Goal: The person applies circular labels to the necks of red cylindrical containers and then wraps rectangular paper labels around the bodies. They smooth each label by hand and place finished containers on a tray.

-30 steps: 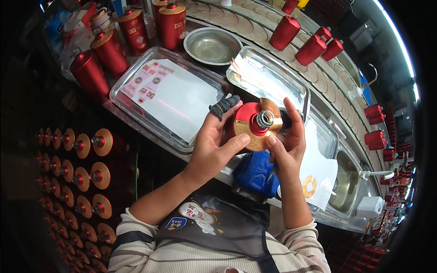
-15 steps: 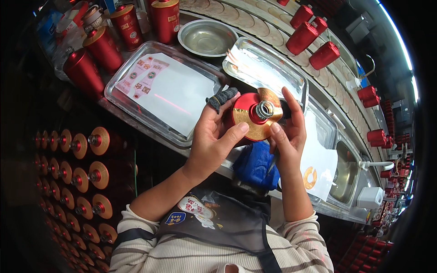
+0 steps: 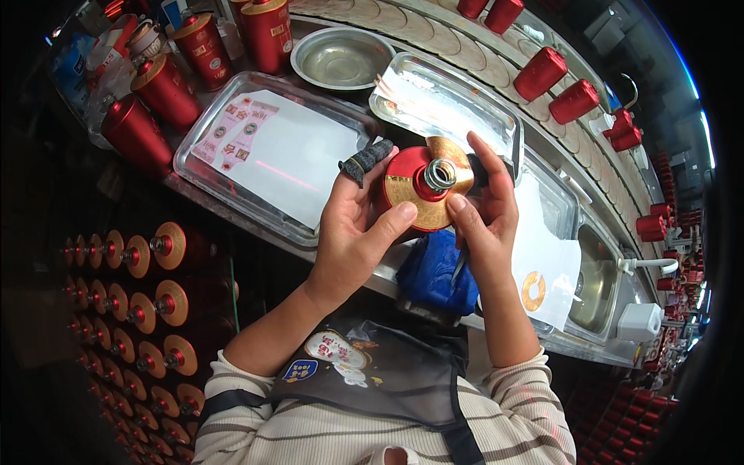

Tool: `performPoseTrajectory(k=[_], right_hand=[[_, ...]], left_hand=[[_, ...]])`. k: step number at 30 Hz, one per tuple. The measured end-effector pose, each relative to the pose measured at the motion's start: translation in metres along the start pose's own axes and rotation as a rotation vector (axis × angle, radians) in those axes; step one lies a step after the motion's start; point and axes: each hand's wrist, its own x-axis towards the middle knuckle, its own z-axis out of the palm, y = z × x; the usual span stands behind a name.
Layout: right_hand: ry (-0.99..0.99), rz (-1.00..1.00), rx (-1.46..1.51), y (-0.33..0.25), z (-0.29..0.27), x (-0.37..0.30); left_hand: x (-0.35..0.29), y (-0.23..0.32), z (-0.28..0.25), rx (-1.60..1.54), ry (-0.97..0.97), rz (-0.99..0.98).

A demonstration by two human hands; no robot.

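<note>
Between my two hands I hold a red bottle (image 3: pixel 400 164), its open glass neck turned up toward me. A gold ring label (image 3: pixel 404 198) lies around part of its shoulder; one end still stands up loose behind the neck. My left hand (image 3: pixel 358 209) wraps the bottle's left side, thumb on the gold paper, with a dark cover on one finger. My right hand (image 3: pixel 486 213) grips the right side, its thumb pressing the label near the neck and its forefinger raised. A dark finger cover shows on the right hand too. The bottle's underside is hidden.
A tray with printed labels on white paper (image 3: pixel 310 182) lies left, a metal bowl (image 3: pixel 341 60) behind it. Another gold ring label (image 3: pixel 532 291) rests on white paper at right, beside a sink (image 3: pixel 595 302). A blue cloth (image 3: pixel 438 275) sits below; red bottles ride a conveyor (image 3: pixel 465 58).
My hands and the bottle shift slightly left in the picture, and the label's raised end leans a little differently. Bottles on the conveyor have moved along.
</note>
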Motion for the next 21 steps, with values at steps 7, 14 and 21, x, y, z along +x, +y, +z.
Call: performPoseTrajectory(k=[7, 14, 21], right_hand=[[-0.01, 0.028, 0.034, 0.0, -0.004, 0.001], [-0.024, -0.065, -0.015, 0.004, 0.001, 0.004], [-0.03, -0.052, -0.131, 0.004, -0.001, 0.001]], left_hand=[[0.0, 0.0, 0.001, 0.027, -0.011, -0.022], [0.001, -0.003, 0.0, 0.061, 0.005, 0.043], [-0.022, -0.006, -0.015, 1.087, 0.055, 0.535]])
